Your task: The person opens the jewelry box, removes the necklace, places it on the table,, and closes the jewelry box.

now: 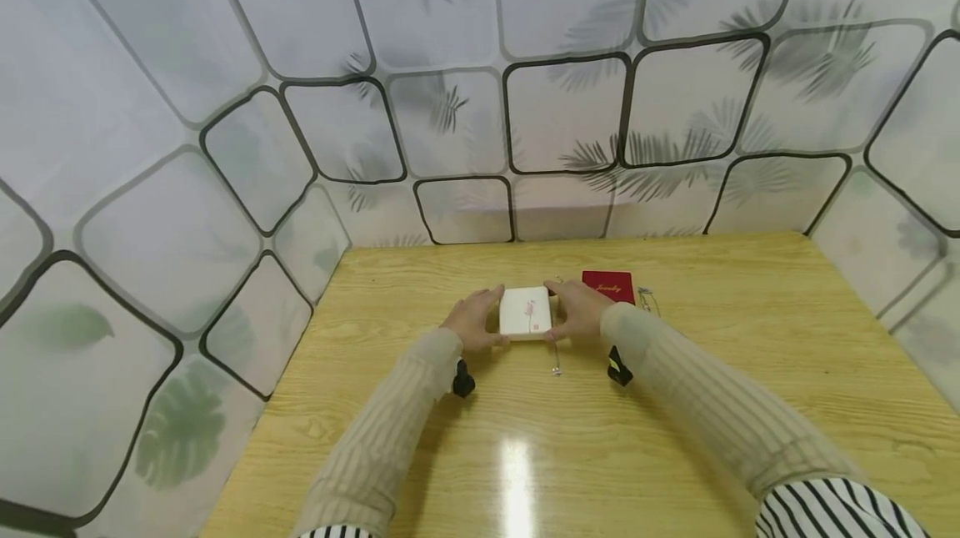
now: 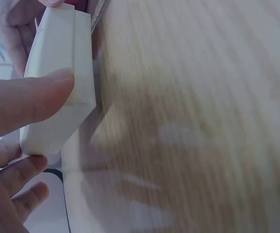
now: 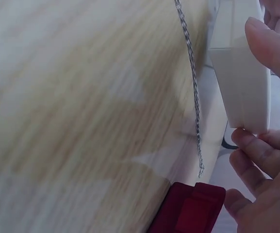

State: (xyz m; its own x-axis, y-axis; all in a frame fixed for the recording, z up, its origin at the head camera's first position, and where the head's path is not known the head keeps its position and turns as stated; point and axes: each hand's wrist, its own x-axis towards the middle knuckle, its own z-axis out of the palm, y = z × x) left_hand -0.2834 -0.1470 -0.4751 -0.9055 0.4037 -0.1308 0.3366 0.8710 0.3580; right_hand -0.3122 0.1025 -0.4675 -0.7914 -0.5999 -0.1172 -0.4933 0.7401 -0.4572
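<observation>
A small white box (image 1: 525,311) with a pink flower print on its lid sits between both hands at mid-table. My left hand (image 1: 472,321) grips its left side, with the thumb on the near side and fingers on the far side, as the left wrist view also shows on the box (image 2: 57,53). On the opposite side my right hand (image 1: 581,311) holds it the same way. A seam between lid and base shows in the wrist views. Beside the box, a silver chain (image 3: 193,77) lies on the wood, partly hidden by the right hand in the head view.
A red jewelry box (image 1: 609,284) with gold lettering lies just behind the right hand. Another silver chain (image 1: 647,299) is to its right. The wooden table (image 1: 360,404) meets a patterned curtain (image 1: 450,121) at the back and sides.
</observation>
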